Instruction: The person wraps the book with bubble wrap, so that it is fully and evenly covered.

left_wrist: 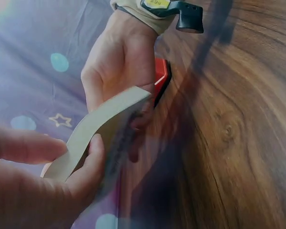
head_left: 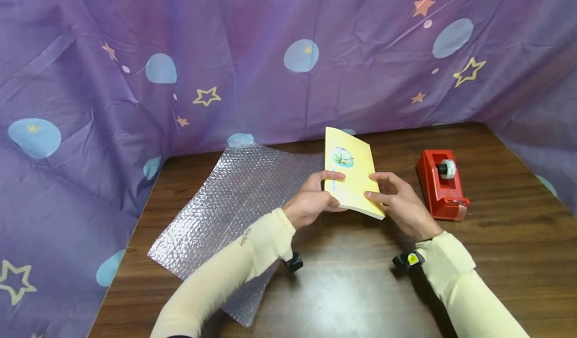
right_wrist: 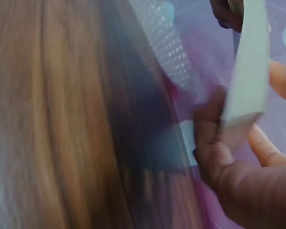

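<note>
Both hands hold a yellow paperback book (head_left: 356, 180) with a small round palm-tree picture on its cover, tilted above the table. My left hand (head_left: 311, 198) grips its left edge, and my right hand (head_left: 401, 203) pinches the right edge. From the left wrist view, the page block (left_wrist: 83, 131) looks bent in a curve, with the left thumb and fingers on either side of it. In the right wrist view, right-hand fingers lie on both sides of the book's corner (right_wrist: 248, 81). A sheet of bubble wrap (head_left: 243, 193) lies flat to the left, partly behind my left arm.
A red tape dispenser (head_left: 439, 193) with a roll of clear tape stands on the wooden table (head_left: 509, 188), right of my right hand. A purple curtain (head_left: 261, 77) with stars and planets hangs along the table's back and left edges.
</note>
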Demonstrator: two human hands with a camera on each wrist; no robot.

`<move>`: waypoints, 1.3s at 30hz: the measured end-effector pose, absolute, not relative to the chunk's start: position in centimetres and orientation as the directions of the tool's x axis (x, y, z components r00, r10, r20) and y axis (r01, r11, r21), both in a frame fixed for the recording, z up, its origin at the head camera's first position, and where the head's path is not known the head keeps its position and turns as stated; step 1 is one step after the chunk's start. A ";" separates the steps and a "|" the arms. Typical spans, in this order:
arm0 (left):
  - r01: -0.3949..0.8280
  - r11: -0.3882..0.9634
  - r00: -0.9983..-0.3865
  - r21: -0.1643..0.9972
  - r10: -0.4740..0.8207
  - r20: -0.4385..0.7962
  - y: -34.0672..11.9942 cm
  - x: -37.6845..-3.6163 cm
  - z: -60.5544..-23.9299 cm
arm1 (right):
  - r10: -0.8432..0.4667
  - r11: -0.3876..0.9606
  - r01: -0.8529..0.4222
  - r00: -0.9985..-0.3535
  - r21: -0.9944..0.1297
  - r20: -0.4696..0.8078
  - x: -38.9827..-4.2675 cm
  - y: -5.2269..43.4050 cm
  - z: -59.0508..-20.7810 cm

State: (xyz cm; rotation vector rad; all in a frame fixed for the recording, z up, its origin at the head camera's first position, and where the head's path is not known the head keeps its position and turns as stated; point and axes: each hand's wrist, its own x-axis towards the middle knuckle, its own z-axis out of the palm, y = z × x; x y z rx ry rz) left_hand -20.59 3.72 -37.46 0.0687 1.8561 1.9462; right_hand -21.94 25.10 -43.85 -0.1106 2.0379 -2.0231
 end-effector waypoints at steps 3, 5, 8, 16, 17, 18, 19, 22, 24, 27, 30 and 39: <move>-0.273 0.014 -0.898 0.962 0.356 -0.260 3.0 -20.5 -37.3 | -0.230 -0.007 0.086 -0.970 -0.996 -0.082 -22.1 24.7 -43.5; -0.261 0.036 -0.898 0.965 0.356 -0.257 2.4 -20.4 -37.2 | -0.216 0.014 0.049 -0.975 -0.999 -0.050 -22.1 24.4 -43.3; -0.234 0.111 -0.905 0.966 0.339 -0.258 1.3 -20.2 -37.1 | -0.202 0.072 0.010 -0.979 -0.997 -0.024 -22.1 23.7 -42.9; -0.168 0.346 -0.927 0.923 0.264 -0.268 -1.7 -19.7 -37.1 | -0.223 0.133 -0.066 -0.974 -0.989 0.035 -22.1 21.9 -42.2; -0.167 0.350 -0.927 0.922 0.264 -0.268 -2.0 -19.7 -37.0 | -0.229 0.135 -0.069 -0.973 -0.988 0.036 -22.1 21.7 -42.2; -0.166 0.355 -0.927 0.920 0.263 -0.269 -2.2 -19.6 -37.0 | -0.234 0.141 -0.075 -0.971 -0.987 0.040 -22.1 21.5 -42.1; -0.167 0.354 -0.926 0.920 0.263 -0.269 -2.5 -19.5 -37.0 | -0.240 0.142 -0.076 -0.970 -0.987 0.040 -22.1 21.3 -42.1; -0.170 0.354 -0.925 0.920 0.265 -0.273 -3.3 -19.3 -36.9 | -0.257 0.141 -0.078 -0.966 -0.987 0.039 -22.1 20.8 -42.0; -0.171 0.355 -0.923 0.919 0.267 -0.275 -3.7 -19.1 -36.8 | -0.265 0.142 -0.082 -0.963 -0.987 0.042 -22.1 20.5 -41.9; -0.162 0.352 -0.926 0.922 0.270 -0.266 -4.3 -18.9 -36.8 | -0.275 0.145 -0.092 -0.960 -0.985 0.050 -22.0 20.1 -41.8; -0.159 0.346 -0.931 0.925 0.261 -0.257 -4.8 -18.7 -36.9 | -0.282 0.158 -0.111 -0.957 -0.981 0.063 -22.0 19.6 -41.7; -0.224 0.254 -0.933 0.941 0.223 -0.282 -6.2 -18.2 -36.9 | -0.294 0.185 -0.148 -0.952 -0.972 0.089 -22.1 18.2 -41.6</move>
